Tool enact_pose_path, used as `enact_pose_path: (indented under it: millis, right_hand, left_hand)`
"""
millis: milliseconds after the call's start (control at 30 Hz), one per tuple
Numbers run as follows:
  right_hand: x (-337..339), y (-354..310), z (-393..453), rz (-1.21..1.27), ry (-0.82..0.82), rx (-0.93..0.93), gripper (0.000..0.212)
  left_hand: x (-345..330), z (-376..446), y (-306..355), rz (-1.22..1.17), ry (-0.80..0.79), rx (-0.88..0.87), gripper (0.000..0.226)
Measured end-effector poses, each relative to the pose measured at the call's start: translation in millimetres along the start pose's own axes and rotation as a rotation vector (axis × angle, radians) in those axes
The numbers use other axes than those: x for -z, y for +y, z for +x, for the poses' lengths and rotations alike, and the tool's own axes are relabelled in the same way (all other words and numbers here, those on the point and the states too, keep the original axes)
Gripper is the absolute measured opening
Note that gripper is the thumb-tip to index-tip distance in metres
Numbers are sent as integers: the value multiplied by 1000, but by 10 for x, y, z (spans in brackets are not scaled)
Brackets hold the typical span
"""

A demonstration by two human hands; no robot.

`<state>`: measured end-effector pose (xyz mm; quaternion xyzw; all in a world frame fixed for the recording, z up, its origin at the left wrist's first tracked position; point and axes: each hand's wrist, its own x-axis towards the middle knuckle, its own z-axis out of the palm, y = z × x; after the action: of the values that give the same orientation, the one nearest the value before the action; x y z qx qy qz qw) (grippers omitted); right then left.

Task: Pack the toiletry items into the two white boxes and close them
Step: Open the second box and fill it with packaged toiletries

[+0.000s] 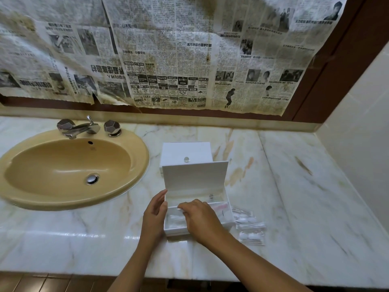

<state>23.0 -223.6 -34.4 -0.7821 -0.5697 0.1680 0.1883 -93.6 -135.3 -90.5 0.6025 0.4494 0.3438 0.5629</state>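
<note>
Old newspaper (pixel 168 51) with Chinese print covered the wall above the marble worktop (pixel 294 186). One small ad on it read "RM298". A tan sink (pixel 130 165) with a silver tap (pixel 79 129) sat at the left.

Two white boxes stood in the middle of the worktop. The far box (pixel 185 150) was shut and had a small clear knob on its lid. The near box (pixel 228 216) touched it in front, with its lid (pixel 194 175) standing up. Clear packets lay inside.

The left hand (pixel 154 211) rested flat, fingers straight, against the near box's left side. The right hand (pixel 200 218) reached into the box with fingers curled, pinching a clear packet (pixel 174 220).

Small packets of cotton swabs and pads (pixel 250 226) lay just right of the near box. Their tiny labels were too small to read.
</note>
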Motion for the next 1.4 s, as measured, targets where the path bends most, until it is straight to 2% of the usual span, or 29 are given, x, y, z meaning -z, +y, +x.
enact_pose_path:
  millis: [200, 433, 600, 767, 933, 1167, 1400]
  right_hand:
    - [69, -29, 4, 122, 104, 51, 29]
    - [60, -46, 4, 201, 48, 1, 35]
    - [25, -26, 6, 134, 62, 44, 32]
    - [-24, -22, 5, 60, 89, 76, 15]
    - [-27, -27, -16, 41, 137, 168, 13]
    - [-9, -67, -15, -213, -45, 113, 23]
    - [25, -27, -15, -113, -38, 36, 29]
  left_hand:
    - [-6, -6, 9, 7, -1, -16, 33]
    - [3, -12, 20, -25, -18, -12, 32]
    - [-1, -13, 25, -43, -13, -13, 32]
    - [-5, -4, 13, -18, -11, -18, 32]
    - [11, 11, -22, 24, -10, -27, 33]
    - [1, 9, -11, -4, -5, -21, 31]
    - [2, 10, -14, -9, 1, -16, 32]
